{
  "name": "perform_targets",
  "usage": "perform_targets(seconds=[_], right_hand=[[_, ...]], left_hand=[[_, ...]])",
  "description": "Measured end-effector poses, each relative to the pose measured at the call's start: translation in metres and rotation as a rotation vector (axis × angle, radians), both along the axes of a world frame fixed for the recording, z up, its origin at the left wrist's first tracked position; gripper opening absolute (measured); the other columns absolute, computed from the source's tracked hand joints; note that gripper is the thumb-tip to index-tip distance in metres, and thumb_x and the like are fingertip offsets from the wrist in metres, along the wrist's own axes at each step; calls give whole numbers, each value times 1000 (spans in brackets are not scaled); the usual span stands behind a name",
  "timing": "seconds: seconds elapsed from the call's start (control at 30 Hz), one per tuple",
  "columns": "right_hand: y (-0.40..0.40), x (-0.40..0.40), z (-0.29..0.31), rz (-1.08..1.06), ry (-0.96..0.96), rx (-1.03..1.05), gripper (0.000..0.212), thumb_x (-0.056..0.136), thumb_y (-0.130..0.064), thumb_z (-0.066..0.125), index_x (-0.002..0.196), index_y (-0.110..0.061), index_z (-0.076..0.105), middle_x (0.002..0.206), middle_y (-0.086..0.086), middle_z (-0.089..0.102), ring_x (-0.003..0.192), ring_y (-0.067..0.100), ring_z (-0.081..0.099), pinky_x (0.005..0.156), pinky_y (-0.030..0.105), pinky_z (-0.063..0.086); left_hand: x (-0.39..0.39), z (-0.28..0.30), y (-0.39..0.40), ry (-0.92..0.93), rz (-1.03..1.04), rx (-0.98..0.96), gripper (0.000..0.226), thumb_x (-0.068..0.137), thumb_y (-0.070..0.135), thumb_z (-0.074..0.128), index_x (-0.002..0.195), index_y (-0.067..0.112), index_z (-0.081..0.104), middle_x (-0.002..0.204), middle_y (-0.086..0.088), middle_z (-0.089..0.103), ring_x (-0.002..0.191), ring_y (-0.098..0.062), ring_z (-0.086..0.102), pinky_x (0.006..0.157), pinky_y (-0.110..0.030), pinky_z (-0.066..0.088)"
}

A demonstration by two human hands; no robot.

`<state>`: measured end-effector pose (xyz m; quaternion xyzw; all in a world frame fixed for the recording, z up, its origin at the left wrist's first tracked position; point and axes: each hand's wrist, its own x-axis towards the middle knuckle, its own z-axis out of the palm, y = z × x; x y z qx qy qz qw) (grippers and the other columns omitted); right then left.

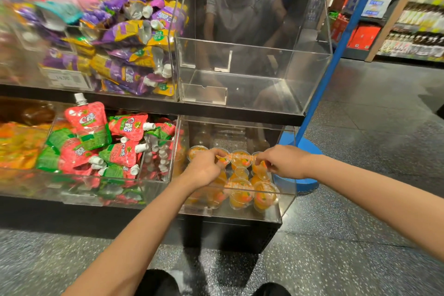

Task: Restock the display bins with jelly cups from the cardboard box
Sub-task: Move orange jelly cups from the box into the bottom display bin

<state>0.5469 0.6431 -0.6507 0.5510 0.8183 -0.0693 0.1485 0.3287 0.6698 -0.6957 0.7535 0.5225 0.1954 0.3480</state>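
Indoor store lighting is moderate and comes from overhead. Its glare streaks the clear acrylic bins (pixel 254 74), and the back panel of the empty upper bin mirrors a person. The dark speckled floor (pixel 360 127) shows a soft sheen. The pouches (pixel 36 7) at the upper left are smeared with blur. Wide-angle distortion bends the shelves (pixel 408 7) and the blue pole (pixel 341 38) at the edges.

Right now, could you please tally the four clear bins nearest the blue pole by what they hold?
Bin of purple and yellow pouches: 1
Bin of red and green pouches: 1
Bin of orange jelly cups: 1
Empty bin: 1
Total: 4
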Motion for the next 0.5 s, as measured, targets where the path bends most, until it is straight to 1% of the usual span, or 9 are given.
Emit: perform_targets(seconds=[0.03,0.1,0.2,0.27,0.33,0.37,0.43,0.5], right_hand=[[3,-3,3,-19,-1,10,27,95,-17,47,120,-24,56,106,4,62,96,21,59,73,32,46],[10,-12,12,-39,-5,13,26,95,-18,48,119,-21,57,103,3,62,92,17,55,70,29,40],[18,-28,24,-76,10,-40,29,95,-19,50,124,-20,55,97,-1,54,86,14,47,69,28,36],[21,-39,33,-90,2,-66,31,94,-19,52,125,-21,55,104,3,57,87,16,48,70,30,39],[21,-49,45,-83,9,-90,32,93,-16,52,125,-21,56,110,7,60,90,20,54,77,35,48],[19,-54,54,-70,15,-96,33,93,-14,52,125,-20,56,110,6,61,90,20,54,80,35,49],[12,-64,80,-39,36,-114,34,92,-10,50,125,-19,57,105,1,60,87,16,51,79,32,47],[8,-72,113,-10,56,-105,33,92,-9,49,121,-19,59,105,2,62,88,16,52,76,33,46]], left_hand=[[-5,4,3,33,-25,10,26,96,16,51,121,15,58,94,-7,64,89,-26,64,80,-35,50],[-14,10,9,106,-54,25,26,95,15,50,119,15,59,103,-6,65,95,-24,63,85,-32,50],[-28,19,12,192,-93,32,27,93,12,51,118,13,60,111,-6,66,104,-22,60,87,-27,45],[-35,28,11,220,-112,25,27,92,12,52,117,11,62,113,-6,66,107,-23,59,87,-27,43],[-41,44,6,224,-126,11,26,92,10,51,115,11,63,113,-6,66,106,-23,59,86,-26,43],[-44,54,3,220,-129,3,27,92,10,50,115,12,64,114,-6,66,106,-22,60,87,-26,43],[-49,78,-6,212,-128,-32,26,94,11,49,116,14,64,114,-5,65,106,-21,60,91,-28,46],[-55,108,-15,215,-132,-53,25,95,13,49,115,14,64,114,-5,65,104,-20,60,92,-31,47]])
